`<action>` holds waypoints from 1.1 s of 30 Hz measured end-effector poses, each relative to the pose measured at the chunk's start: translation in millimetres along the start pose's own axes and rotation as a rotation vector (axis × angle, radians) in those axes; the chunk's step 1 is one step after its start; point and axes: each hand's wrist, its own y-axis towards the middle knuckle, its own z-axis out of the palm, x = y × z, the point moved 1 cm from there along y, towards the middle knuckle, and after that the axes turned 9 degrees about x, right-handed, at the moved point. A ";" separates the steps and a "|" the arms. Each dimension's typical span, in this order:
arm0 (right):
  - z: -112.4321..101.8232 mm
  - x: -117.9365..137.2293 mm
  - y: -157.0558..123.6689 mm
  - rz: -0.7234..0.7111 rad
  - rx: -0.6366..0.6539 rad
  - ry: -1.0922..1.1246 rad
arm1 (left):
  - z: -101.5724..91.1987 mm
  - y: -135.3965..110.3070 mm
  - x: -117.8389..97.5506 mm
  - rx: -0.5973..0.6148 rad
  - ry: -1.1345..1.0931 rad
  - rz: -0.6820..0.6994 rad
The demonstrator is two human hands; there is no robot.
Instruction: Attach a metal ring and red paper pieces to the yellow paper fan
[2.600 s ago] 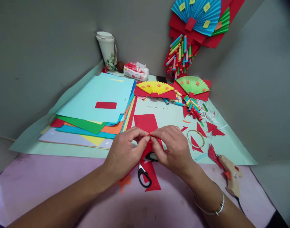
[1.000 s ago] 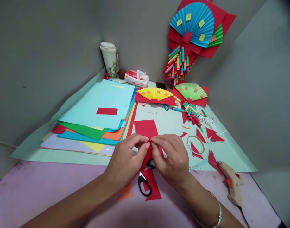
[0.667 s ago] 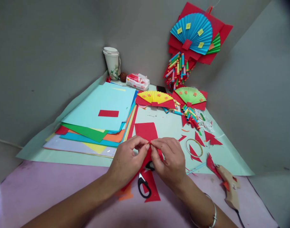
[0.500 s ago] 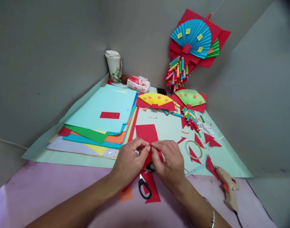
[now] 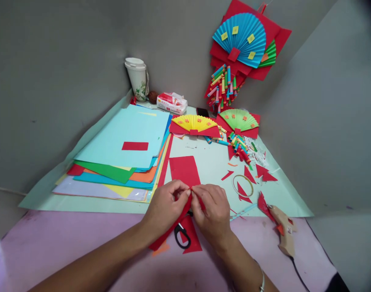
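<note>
My forearms reach over a pinkish table, its far part covered by a pale green sheet. Against the wall hangs a red paper decoration, with a blue fan bearing 4 yellow squares and bunched coloured tubes below. A stack of coloured paper lies on the sheet's left side; towards the back are 2 paper fans on red card, a yellow fan and a light green fan. My left hand and right hand nearly meet, both pinched narrow. To their right lies a glue gun; just below them, black-handled scissors lie partly hidden. A thin ring lies near my right hand. Smallest, a bit of red paper sits gripped between my fingertips from both sides; whether it joins the red strip beneath, I cannot tell.
</note>
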 end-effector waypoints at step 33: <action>12.0 -2.3 -4.1 -0.026 0.021 -0.034 | -3.4 7.2 2.6 -0.024 -0.184 -0.072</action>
